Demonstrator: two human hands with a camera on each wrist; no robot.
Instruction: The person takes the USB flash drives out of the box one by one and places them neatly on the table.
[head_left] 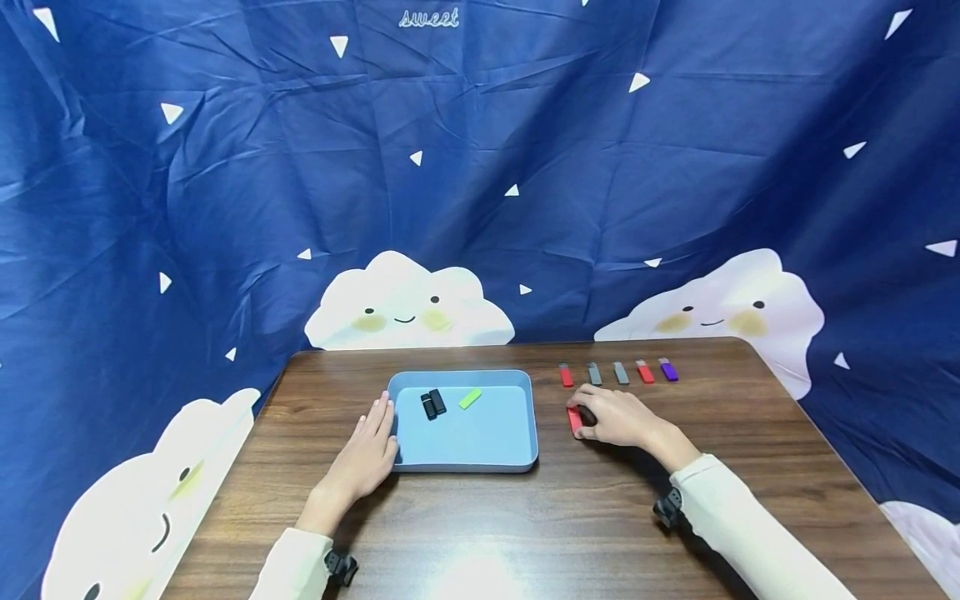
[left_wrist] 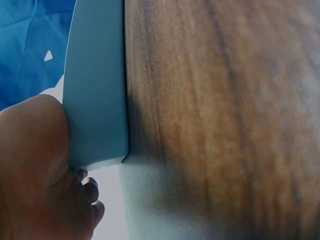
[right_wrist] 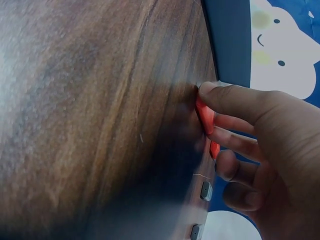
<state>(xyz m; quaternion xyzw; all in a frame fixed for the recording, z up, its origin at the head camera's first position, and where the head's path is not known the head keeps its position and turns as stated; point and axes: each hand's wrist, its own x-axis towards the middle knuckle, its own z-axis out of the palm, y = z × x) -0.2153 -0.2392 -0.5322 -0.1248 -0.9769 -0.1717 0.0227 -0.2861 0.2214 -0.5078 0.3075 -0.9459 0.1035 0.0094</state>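
Note:
A light blue tray [head_left: 480,442] lies in the middle of the wooden table [head_left: 525,517]. Inside it are two black sticks [head_left: 432,404] side by side and a green stick [head_left: 470,398]. My left hand [head_left: 375,433] lies flat with straight fingers against the tray's left wall [left_wrist: 95,90]; the left hand [left_wrist: 35,165] touches that wall in the wrist view. Right of the tray, my right hand [head_left: 588,417] pinches a red stick [head_left: 574,421] on the tabletop. The right wrist view shows the thumb [right_wrist: 235,97] and curled fingers closed on the red stick [right_wrist: 205,117].
Behind my right hand a row of small sticks lies on the table: red [head_left: 566,376], grey [head_left: 595,374], grey [head_left: 621,372], red [head_left: 645,372], purple [head_left: 668,370]. A blue cloth backdrop [head_left: 480,167] with clouds surrounds the table's back and sides.

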